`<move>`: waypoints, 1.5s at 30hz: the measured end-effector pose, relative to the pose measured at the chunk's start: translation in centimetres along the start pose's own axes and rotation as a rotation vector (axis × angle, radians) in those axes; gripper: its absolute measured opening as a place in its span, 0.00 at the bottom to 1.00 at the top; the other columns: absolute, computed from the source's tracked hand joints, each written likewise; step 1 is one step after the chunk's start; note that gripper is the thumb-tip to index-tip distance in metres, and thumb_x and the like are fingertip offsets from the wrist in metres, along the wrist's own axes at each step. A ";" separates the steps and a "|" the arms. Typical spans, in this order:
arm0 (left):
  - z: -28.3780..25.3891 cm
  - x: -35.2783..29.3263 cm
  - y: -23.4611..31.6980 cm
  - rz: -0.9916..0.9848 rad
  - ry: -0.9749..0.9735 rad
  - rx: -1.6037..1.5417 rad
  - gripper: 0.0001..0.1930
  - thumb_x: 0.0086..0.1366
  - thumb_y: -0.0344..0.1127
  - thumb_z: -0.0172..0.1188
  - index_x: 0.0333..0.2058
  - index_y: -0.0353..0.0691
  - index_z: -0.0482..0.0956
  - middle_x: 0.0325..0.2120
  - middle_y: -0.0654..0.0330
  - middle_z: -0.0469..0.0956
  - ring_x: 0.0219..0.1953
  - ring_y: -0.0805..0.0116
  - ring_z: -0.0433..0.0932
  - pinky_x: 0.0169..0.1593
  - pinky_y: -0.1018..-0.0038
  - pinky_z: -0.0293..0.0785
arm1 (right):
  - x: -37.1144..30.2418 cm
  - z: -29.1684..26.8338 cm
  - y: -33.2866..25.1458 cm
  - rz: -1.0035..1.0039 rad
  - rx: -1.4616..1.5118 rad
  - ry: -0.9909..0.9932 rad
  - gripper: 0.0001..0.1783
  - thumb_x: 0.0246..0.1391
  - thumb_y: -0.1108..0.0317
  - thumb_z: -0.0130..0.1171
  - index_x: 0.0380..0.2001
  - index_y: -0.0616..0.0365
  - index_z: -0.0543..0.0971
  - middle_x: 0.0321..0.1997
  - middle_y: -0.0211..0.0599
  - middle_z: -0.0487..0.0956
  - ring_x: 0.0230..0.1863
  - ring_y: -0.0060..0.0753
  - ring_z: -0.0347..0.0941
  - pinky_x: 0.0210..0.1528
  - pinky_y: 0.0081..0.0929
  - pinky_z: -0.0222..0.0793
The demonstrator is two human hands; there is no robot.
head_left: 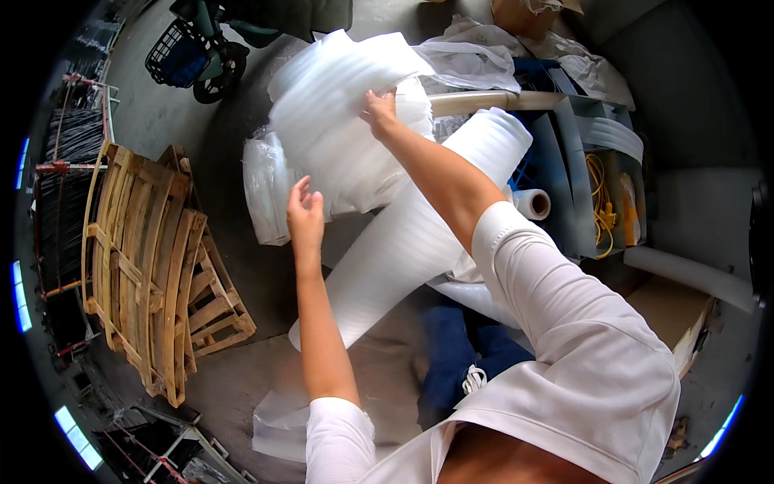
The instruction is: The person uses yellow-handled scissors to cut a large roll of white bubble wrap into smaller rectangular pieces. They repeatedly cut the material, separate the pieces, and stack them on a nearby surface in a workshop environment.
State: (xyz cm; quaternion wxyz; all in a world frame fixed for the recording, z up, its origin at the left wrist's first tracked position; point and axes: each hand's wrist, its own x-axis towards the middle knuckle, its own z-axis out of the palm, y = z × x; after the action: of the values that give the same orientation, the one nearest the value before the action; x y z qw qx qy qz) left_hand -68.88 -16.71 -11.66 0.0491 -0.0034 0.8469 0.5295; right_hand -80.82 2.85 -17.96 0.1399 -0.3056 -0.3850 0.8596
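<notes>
A thick pile of white foam sheets (339, 137), apparently stacked or folded, lies ahead of me. My right hand (380, 114) rests on its upper right part, with the fingers somewhat bent and apart against the white surface. Near the pile's lower left edge is my left hand (305, 211); its fingers are loosely curled, the thumb stands apart and nothing shows in it. I cannot tell whether it touches the foam. Between my forearms, a long white foam roll (411, 230) slants from lower left to upper right. A plastic-wrapped white bundle (264, 189) sits left of the pile.
Wooden pallets (145, 258) lean at the left. A bicycle with a basket (179, 55) stands at the far left. On the right are grey shelf compartments (568, 173) with a yellow cord (601, 206), a small film roll (532, 204) and a cardboard tube (496, 102).
</notes>
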 end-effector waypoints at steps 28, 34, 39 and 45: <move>11.4 -13.9 17.0 0.422 -0.096 -0.477 0.13 0.60 0.27 0.43 0.44 0.32 0.66 0.30 0.54 0.73 0.32 0.68 0.73 0.40 0.73 0.69 | -28.2 -32.9 0.3 0.588 -0.613 0.013 0.09 0.47 0.70 0.45 0.31 0.63 0.71 0.20 0.35 0.72 0.20 0.22 0.69 0.21 0.19 0.65; 12.6 -19.8 24.5 0.862 -0.823 -0.876 0.32 0.57 0.50 0.49 0.54 0.37 0.51 0.44 0.54 0.62 0.40 0.64 0.62 0.45 0.64 0.56 | -37.4 -44.6 -0.5 0.684 -0.637 0.349 0.10 0.47 0.69 0.45 0.32 0.60 0.73 0.26 0.34 0.74 0.25 0.23 0.71 0.27 0.19 0.67; 17.5 -24.6 25.9 0.912 -0.997 -0.734 0.29 0.55 0.45 0.52 0.51 0.41 0.54 0.43 0.57 0.60 0.42 0.67 0.60 0.43 0.65 0.57 | -40.4 -51.7 -1.4 0.585 -0.424 0.504 0.11 0.48 0.69 0.44 0.32 0.61 0.73 0.26 0.35 0.74 0.26 0.23 0.71 0.28 0.19 0.67; 26.7 -33.2 26.6 0.798 -1.121 -0.840 0.31 0.55 0.49 0.52 0.53 0.40 0.53 0.47 0.53 0.59 0.43 0.63 0.61 0.46 0.62 0.55 | -42.4 -63.1 -0.7 0.620 -0.332 0.645 0.12 0.47 0.68 0.45 0.34 0.60 0.73 0.29 0.36 0.75 0.29 0.23 0.71 0.29 0.17 0.66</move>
State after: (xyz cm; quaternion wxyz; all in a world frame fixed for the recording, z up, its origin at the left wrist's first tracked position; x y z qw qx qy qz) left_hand -35.23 17.36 3.44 0.2685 0.5474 0.3640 0.7041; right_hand -8.08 19.56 -32.34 -0.0618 -0.6754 -0.3449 0.6489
